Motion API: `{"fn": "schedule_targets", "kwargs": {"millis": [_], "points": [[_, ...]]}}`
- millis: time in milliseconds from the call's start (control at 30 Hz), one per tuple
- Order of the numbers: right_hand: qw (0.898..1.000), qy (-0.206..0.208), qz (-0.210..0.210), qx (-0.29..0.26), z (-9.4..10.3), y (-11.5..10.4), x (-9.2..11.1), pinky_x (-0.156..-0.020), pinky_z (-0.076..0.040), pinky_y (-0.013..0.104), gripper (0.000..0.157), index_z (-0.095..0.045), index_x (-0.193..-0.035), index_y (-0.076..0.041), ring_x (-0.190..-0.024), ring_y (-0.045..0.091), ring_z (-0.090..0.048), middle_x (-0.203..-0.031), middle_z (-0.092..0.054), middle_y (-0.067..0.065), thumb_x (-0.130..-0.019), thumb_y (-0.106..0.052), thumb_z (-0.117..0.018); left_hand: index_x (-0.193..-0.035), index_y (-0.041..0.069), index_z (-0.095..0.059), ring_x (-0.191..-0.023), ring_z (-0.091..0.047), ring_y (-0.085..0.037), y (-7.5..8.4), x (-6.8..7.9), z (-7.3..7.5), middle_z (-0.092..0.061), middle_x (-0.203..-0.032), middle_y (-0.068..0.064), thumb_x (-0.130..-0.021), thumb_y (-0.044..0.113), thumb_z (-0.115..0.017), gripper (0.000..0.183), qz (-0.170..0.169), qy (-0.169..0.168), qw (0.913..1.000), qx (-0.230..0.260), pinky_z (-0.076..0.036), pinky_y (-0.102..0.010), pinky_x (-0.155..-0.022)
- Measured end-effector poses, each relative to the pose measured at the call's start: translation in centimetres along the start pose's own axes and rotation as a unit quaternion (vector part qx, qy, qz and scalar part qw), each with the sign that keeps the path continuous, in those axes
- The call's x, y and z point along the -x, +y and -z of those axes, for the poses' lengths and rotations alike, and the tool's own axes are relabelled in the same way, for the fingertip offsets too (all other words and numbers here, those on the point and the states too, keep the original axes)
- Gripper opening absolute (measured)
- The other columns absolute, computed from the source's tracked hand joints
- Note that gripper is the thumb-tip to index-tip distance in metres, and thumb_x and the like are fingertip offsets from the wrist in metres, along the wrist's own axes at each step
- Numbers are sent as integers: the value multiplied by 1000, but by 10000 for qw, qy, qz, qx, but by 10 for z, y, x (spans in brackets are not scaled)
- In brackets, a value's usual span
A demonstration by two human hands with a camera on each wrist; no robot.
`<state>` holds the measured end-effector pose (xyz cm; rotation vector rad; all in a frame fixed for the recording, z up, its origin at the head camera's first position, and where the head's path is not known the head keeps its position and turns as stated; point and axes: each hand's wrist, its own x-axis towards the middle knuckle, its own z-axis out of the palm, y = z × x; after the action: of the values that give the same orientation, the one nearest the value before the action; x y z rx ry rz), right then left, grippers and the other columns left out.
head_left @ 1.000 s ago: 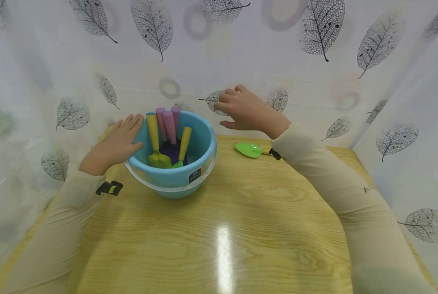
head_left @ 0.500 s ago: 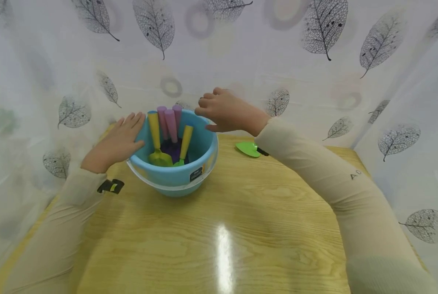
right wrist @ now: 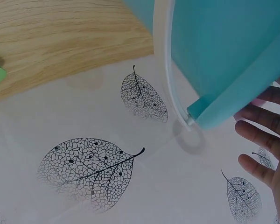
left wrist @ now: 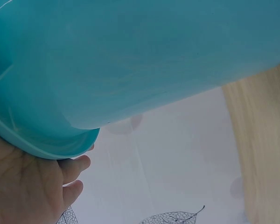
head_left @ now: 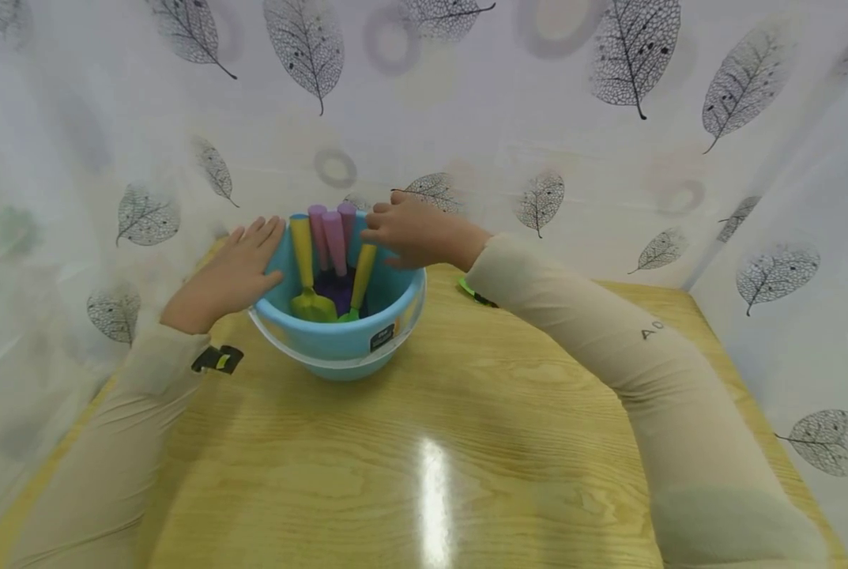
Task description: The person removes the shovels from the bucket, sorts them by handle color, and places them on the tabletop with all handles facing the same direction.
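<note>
Nearest to the person: wood-grain table [head_left: 324, 474], a bright reflection on its surface. Long pale sleeves come in from either side; black strap [head_left: 217, 360] at the left wrist.

Farther out: blue bucket [head_left: 324, 341], upright on the table, left of centre, white handle [head_left: 338, 366] hanging down its near side. It sits between the two hands.

Left hand [head_left: 228, 276]: laid against the bucket's left rim, fingers straight and slightly apart, none wrapped round anything.

Right hand [head_left: 416, 233]: over the right rear rim, fingers parted and loosely extended, nothing pinched. Thumb contact: cannot tell.

Key relation: the short yellow handle [head_left: 363, 273] inside the bucket lies just below and left of the right fingertips; contact cannot be judged. Long axis steep, top leaning right toward that hand, lower end at a green blade. The right hand is clearly nearer.

Also inside: taller yellow handle [head_left: 301, 245] toward the left hand; three pink handles [head_left: 334, 241] farther back.

Beyond the right sleeve [head_left: 566, 304], partly hidden: green tool [head_left: 466, 286] on the table. Farthest: leaf-print curtain [head_left: 480, 142].
</note>
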<state>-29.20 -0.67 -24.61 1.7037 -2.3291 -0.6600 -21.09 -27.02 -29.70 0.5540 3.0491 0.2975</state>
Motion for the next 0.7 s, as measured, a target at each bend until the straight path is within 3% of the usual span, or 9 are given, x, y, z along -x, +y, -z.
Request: {"fn": "schedule_targets", "kwargs": {"millis": [333, 700], "points": [[9994, 129, 305, -73, -10, -4, -10, -90, -44, 42, 41, -58, -123, -10, -107, 27, -55, -117, -62, 11, -87, -30, -61, -147, -9, -2, -143, 1, -45, -1, -1, 0, -2, -155, -29, -97, 23, -41, 71, 35, -42, 10000, 17, 1, -58, -116], [9984, -158, 493, -245, -12, -7, -21, -94, -43, 42, 42, -58, -125, -11, -114, 26, -53, -122, -61, 9, -86, -23, -64, -147, -10, -5, -143, -1, -46, 3, 2, 1, -4, -154, -30, -97, 21, -41, 70, 8, 43, 10000, -11, -1, -58, -116]]}}
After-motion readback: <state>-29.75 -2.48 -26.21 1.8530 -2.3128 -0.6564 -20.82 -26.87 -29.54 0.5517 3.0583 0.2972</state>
